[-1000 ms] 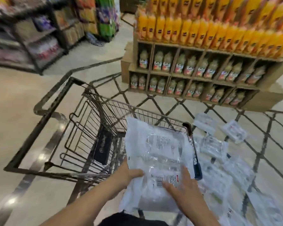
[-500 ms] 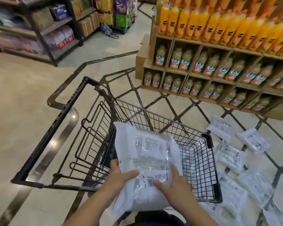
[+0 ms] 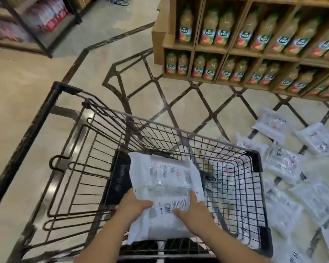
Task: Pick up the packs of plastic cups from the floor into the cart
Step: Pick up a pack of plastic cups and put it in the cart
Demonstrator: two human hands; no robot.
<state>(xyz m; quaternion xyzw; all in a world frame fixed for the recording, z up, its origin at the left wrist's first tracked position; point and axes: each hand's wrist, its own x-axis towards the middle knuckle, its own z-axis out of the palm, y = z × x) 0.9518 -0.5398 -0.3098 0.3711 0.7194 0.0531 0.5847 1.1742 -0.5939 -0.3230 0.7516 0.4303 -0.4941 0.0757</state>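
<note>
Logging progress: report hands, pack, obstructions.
Left hand and right hand both grip one pack, over the cart. More packs lie right of it. No obstruction seen.

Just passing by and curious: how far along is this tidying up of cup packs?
Early on. Nothing clearly lies in the cart yet. In hand: the left hand and right hand hold one pack over its basket. Left: several packs on the floor beside it.
</note>
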